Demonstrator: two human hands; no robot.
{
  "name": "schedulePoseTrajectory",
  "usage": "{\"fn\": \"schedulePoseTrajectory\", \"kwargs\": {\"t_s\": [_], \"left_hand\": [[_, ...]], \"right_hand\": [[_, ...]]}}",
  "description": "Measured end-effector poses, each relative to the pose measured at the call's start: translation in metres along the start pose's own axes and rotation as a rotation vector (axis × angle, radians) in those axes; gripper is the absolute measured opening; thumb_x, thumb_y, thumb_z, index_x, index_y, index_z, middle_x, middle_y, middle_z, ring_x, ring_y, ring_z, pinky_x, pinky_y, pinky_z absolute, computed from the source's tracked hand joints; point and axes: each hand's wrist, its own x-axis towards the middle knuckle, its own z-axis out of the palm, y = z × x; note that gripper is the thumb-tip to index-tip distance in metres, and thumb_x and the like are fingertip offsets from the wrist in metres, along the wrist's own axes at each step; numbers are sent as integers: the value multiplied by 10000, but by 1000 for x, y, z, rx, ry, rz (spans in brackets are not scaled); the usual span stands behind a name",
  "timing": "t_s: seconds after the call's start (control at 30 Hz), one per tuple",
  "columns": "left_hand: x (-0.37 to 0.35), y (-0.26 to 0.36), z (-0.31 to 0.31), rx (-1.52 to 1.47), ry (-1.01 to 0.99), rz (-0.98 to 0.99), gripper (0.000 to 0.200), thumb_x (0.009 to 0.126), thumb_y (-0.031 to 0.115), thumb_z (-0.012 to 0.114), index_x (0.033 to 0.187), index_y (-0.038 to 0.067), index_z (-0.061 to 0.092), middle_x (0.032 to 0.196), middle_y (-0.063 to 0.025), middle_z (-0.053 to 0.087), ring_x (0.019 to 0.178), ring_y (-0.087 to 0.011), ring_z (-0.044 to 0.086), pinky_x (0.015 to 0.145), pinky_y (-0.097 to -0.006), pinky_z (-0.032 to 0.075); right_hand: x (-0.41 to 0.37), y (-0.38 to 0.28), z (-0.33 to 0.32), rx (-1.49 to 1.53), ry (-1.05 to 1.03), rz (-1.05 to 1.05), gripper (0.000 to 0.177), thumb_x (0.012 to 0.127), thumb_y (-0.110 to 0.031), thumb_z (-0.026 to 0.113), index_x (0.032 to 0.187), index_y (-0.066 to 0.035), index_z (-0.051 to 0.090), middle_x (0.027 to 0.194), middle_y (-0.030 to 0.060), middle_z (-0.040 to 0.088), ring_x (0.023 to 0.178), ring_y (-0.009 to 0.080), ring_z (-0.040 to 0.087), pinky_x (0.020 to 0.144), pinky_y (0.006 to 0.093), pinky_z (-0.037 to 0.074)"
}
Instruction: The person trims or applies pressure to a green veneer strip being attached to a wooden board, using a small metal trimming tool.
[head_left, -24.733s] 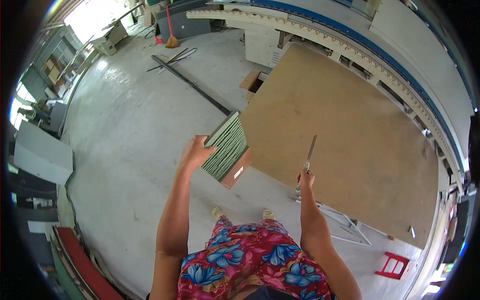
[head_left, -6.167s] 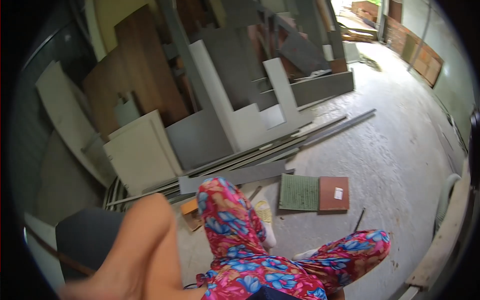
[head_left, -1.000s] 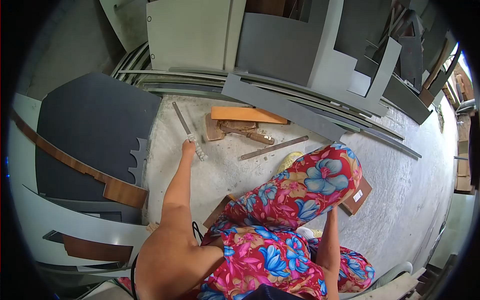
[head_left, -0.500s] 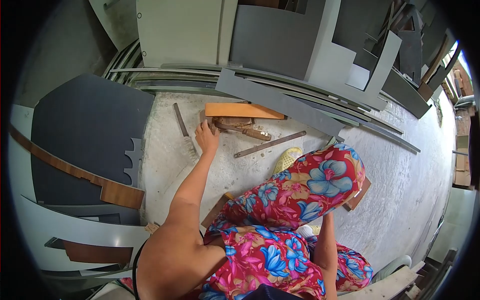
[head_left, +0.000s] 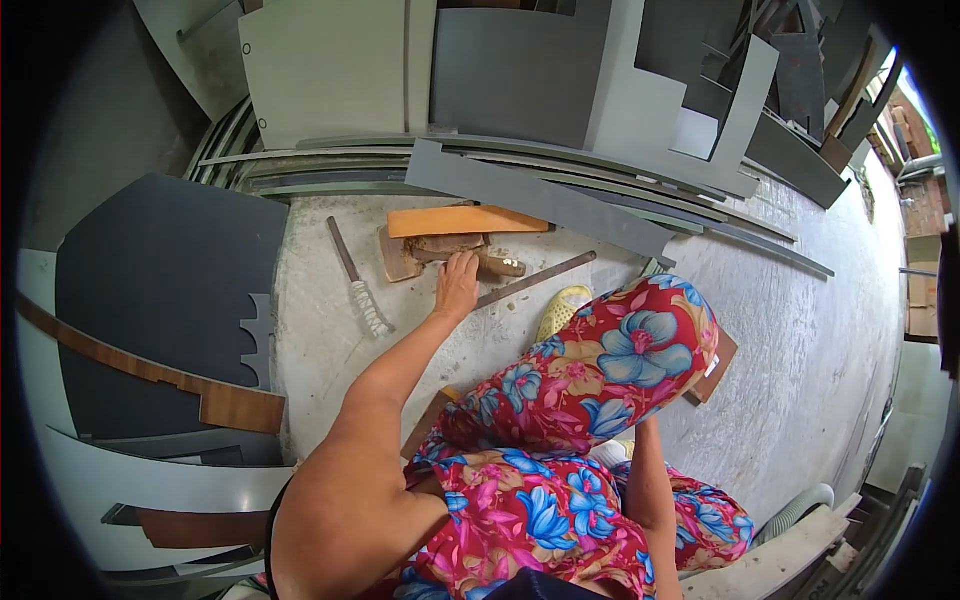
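My left hand (head_left: pixel 459 284) is over the shaft of a wooden-handled tool (head_left: pixel 502 265), its fingers bent down onto it; their grip is too small to make out. The tool lies on a brown block (head_left: pixel 399 256), beside an orange strip (head_left: pixel 465 220). To the left rests a thin file-like bar with a wrapped white handle (head_left: pixel 367 304). A long flat metal bar (head_left: pixel 535 280) lies to the right of the hand. My right forearm reaches under the raised floral-clad knee, and the right hand is hidden there.
Long strips and a grey board (head_left: pixel 540 195) lie across the floor's far side. Dark panels (head_left: pixel 165 310) and a curved brown strip (head_left: pixel 240 408) are at the left. A brown board (head_left: pixel 714 370) sits right of the knee. Tall panels (head_left: pixel 520 80) lean behind.
My left hand has moved right, from the left end of the tool and block to nearer its wooden handle. The camera view has shifted slightly.
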Motion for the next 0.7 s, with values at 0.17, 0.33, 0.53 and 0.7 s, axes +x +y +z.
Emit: {"fn": "schedulePoseTrajectory", "kwargs": {"t_s": [0.17, 0.33, 0.53, 0.7], "left_hand": [[17, 18, 13, 76, 66, 26, 472, 687, 75, 629, 1136, 53, 485, 1095, -123, 498, 1080, -289, 437, 887, -449, 340], [34, 22, 11, 79, -175, 17, 394, 671, 86, 627, 1046, 50, 511, 1032, -158, 512, 997, -328, 480, 849, -446, 367], [36, 20, -4, -132, -89, -74, 362, 641, 59, 605, 991, 38, 515, 991, -150, 527, 897, -345, 534, 734, -441, 441], [51, 15, -47, 127, 3, -167, 623, 625, 143, 727, 1204, 156, 497, 1241, -132, 437, 961, -301, 553, 765, -400, 464]], "right_hand": [[-3, 6, 0, -32, -15, 16, 384, 768, -265, 619, 1082, -45, 587, 913, 177, 641, 850, 317, 615, 747, 393, 474], [-4, 10, 6, -59, -39, 31, 389, 764, -273, 619, 1078, -46, 589, 909, 182, 642, 855, 329, 615, 753, 402, 473], [-11, 15, 16, -170, -73, 33, 395, 758, -283, 621, 1073, -47, 592, 905, 188, 644, 862, 343, 615, 761, 414, 473], [-12, 31, 24, -56, -118, 77, 372, 766, -277, 593, 1078, -75, 598, 1013, 189, 614, 978, 345, 570, 841, 420, 448]]}}
